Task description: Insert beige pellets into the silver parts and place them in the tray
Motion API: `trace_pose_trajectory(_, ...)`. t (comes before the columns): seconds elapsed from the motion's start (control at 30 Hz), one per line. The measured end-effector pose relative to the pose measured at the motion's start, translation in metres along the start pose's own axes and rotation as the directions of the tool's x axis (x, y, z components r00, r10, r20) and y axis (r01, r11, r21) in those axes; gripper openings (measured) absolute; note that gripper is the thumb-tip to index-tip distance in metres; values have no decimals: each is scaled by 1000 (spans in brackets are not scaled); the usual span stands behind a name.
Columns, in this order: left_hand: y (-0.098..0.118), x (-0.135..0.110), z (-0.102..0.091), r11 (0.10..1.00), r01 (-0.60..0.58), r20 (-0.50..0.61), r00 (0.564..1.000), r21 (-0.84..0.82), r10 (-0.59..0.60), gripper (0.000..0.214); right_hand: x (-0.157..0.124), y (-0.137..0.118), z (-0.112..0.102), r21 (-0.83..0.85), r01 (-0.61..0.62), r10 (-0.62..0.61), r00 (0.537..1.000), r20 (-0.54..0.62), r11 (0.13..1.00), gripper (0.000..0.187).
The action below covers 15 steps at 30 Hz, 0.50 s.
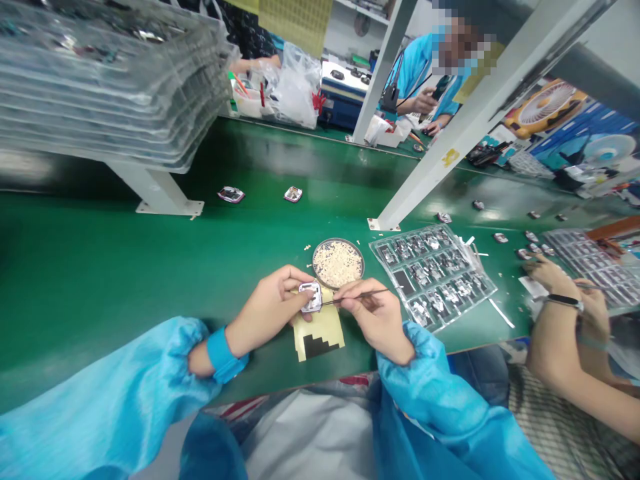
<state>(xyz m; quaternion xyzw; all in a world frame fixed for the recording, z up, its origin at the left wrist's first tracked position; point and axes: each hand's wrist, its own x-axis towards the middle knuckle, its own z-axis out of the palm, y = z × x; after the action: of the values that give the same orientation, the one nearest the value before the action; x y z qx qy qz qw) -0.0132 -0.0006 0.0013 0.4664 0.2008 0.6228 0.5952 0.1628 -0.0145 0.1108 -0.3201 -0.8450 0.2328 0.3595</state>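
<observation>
Between its thumb and fingers, my left hand (275, 303) grips a small white device housing (311, 297) with rounded corners and dark parts inside. My right hand (374, 308) pinches thin dark tweezers (357, 296), whose tip reaches the housing's right edge; whether they hold a part is too small to tell. Beneath both hands lies a yellow backing sheet (334, 328) with stepped black pieces along its lower part. Just behind the hands stands a round dish (338, 263) full of tiny cream-coloured parts. To the right, a clear compartment tray (435, 275) carries several small assemblies.
Stacked clear trays (115, 93) rise at the upper left on a metal support (160, 187). A slanted white post (430, 147) stands beyond the dish. Two small housings (293, 194) lie on the green bench. At right a co-worker's hands (550, 275) work beside another tray (595, 260).
</observation>
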Motion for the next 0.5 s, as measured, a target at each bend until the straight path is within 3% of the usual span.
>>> trace_pose_trajectory(0.13,1,1,-3,998,-6,60,998,-66,10,37,3,-3,-7,148,-107,95,991,90,983,17)
trace_pose_trajectory(0.27,0,2,-7,997,-38,32,999,-62,40,41,3,-6,-13,172,-156,126,976,175,973,22)
trace_pose_trajectory(0.4,1,1,-6,998,-36,13,999,-54,37,51,0,-4,-11,103,-138,128,987,97,985,20)
trace_pose_trajectory(0.5,4,-2,-4,999,-33,4,999,-33,33,55,-1,-1,-7,6,-3,3,1000,2,1000,13)
